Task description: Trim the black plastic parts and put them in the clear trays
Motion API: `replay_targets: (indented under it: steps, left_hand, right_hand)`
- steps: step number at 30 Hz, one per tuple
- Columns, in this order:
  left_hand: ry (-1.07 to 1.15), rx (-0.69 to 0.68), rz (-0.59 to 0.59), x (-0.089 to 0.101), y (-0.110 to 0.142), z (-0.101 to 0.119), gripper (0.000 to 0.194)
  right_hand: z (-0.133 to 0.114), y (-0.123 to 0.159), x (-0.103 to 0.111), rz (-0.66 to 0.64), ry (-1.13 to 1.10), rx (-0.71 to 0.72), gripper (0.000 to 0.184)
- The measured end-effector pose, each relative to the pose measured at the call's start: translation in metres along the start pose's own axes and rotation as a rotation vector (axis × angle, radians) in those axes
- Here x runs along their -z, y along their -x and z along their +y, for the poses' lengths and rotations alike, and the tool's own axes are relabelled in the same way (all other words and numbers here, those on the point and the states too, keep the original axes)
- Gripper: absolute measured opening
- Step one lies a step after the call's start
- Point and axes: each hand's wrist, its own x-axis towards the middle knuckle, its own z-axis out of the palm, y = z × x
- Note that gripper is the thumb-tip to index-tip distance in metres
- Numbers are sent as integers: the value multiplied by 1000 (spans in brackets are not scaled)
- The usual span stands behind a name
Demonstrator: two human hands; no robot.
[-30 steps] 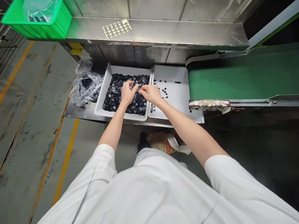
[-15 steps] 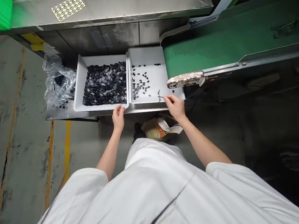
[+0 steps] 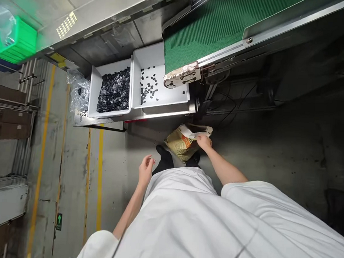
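My right hand (image 3: 204, 142) is at the mouth of a tan paper sack (image 3: 183, 146) standing on the floor by my feet. Its fingers are closed against the sack's pale rim, and what they hold, if anything, is hidden. My left hand (image 3: 147, 166) hangs in the air left of the sack, fingers loosely curled and apart, with nothing in it. Beyond both hands, a white tray (image 3: 93, 90) holds a heap of small black plastic pieces (image 3: 114, 90). Beside it, a second white tray (image 3: 170, 95) has a few scattered black pieces (image 3: 147, 88).
A green conveyor belt (image 3: 208, 33) ends over the second tray. Crumpled clear plastic (image 3: 79, 91) lies left of the trays on the metal shelf. A green bin (image 3: 19, 41) and a sticker sheet (image 3: 66, 24) sit on the steel counter (image 3: 101, 2).
My right hand has come down from the second tray to the sack; the thin black branched piece it held is no longer visible. My left hand has left the first tray's rim.
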Motion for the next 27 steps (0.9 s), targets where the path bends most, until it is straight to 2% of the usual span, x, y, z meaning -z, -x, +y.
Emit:
replay_targets:
  steps: [3, 7, 10, 13, 16, 20, 23, 25, 27]
  left_hand:
    - [-58, 44, -13, -10, 14, 3, 42]
    - [-105, 68, -87, -21, 10, 3, 41]
    - [-149, 82, -176, -34, -13, -2, 40]
    - [-287, 59, -288, -62, -56, -10, 34]
    - [-449, 30, -369, -110, -115, -16, 31]
    - [-513, 51, -355, -199, -199, -21, 44]
    - [-591, 141, -241, -275, -253, -30, 63]
    - [-608, 213, -145, -322, -281, -41, 67]
    - [-590, 247, -66, -362, -301, -55, 67]
  right_hand:
    - [32, 1, 9, -20, -21, -49, 21]
    - [74, 1, 26, -20, -73, -150, 21]
    - [104, -3, 34, -25, -137, -227, 25]
    - [130, -9, 36, -11, -199, -280, 25]
    - [154, -22, 35, 23, -227, -303, 24]
    - [185, -64, 30, 29, -201, -300, 31]
    - [203, -125, 18, -5, -128, -267, 37]
    - [208, -176, 6, -35, -55, -221, 43]
    - [206, -226, -11, -71, 24, -146, 54]
